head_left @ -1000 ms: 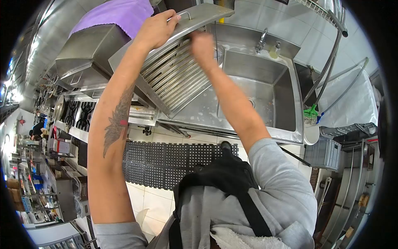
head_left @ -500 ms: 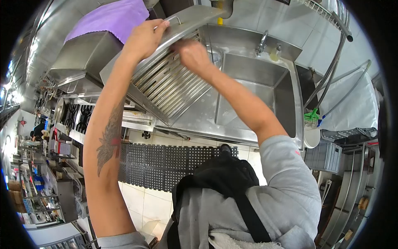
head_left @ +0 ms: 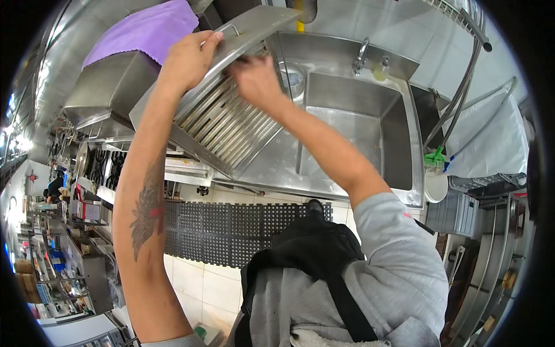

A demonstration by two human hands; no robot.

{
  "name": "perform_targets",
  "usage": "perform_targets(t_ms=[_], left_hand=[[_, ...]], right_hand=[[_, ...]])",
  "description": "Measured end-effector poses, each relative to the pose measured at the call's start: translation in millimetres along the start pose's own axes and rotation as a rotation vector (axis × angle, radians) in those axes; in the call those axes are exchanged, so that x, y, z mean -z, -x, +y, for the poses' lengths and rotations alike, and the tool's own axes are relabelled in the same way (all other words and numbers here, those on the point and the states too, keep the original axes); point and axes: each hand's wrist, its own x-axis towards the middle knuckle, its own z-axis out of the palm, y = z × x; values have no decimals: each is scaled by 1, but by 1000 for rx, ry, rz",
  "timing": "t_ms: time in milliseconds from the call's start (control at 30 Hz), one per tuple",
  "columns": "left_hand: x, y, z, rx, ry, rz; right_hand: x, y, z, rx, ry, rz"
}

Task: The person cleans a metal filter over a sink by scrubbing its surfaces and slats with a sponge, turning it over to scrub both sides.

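A stainless-steel baffle filter [head_left: 228,124] with slanted slats and yellowish-brown residue leans tilted over the drainboard, left of the sink basin. My left hand [head_left: 188,61] is closed on its upper metal edge, thumb near a small wire handle [head_left: 235,29]. My right hand [head_left: 257,81] is curled at the upper part of the slats, below that edge, and blurred by motion. Something dark shows at its fingertips; what it is I cannot make out.
Right of the filter lies a steel sink basin [head_left: 347,124] with a faucet [head_left: 361,56] and a soap bottle [head_left: 381,69]. A round metal container [head_left: 293,78] stands behind. A purple cloth [head_left: 144,29] covers steel equipment at left. Below is a black rubber mat [head_left: 225,231].
My right hand has shifted slightly left along the slats, still blurred. My left hand keeps its hold on the edge. The whole view has shifted a little.
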Motion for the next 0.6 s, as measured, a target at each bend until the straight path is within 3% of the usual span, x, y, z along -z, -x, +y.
perform_targets(t_ms=[33,100,167,233,267,367,400,533,600], left_hand=[[-2,0,-5,-16,11,9],[0,-1,-4,-30,22,34],[5,1,7,-19,32,-37],[4,1,7,0,30,-21],[3,3,6,23,31,-7],[3,5,7,-35,35,1],[5,8,16,-18,49,17],[4,1,8,-32,19,-27],[3,6,4,-36,-3,0]], right_hand=[[0,1,14,-7,-1,-5],[-3,-10,37,-285,-36,140],[-16,-6,23,-254,132,49],[-15,1,13,-36,-49,53],[-11,-3,25,-108,92,3],[-3,-9,21,-275,16,11],[-15,-2,-3,-222,24,135],[2,12,-128,75,-410,6],[2,12,-123,100,-409,37]])
